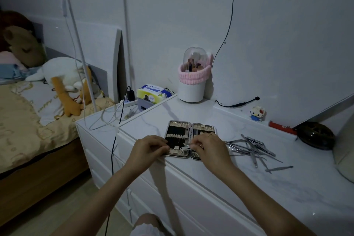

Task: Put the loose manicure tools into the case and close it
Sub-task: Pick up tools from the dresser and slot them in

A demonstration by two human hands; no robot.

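Steel tools (254, 148) mostly lie loose in a heap at three o'clock of the open case (188, 138), so you have barely begun; nearly every elastic loop inside looks unfilled, and closing comes last. Your right hand (207, 146) pinches a small flat tool (185, 146) over the hinge. Your left hand (150, 147) curls at the case's nine o'clock edge, apparently steadying it.
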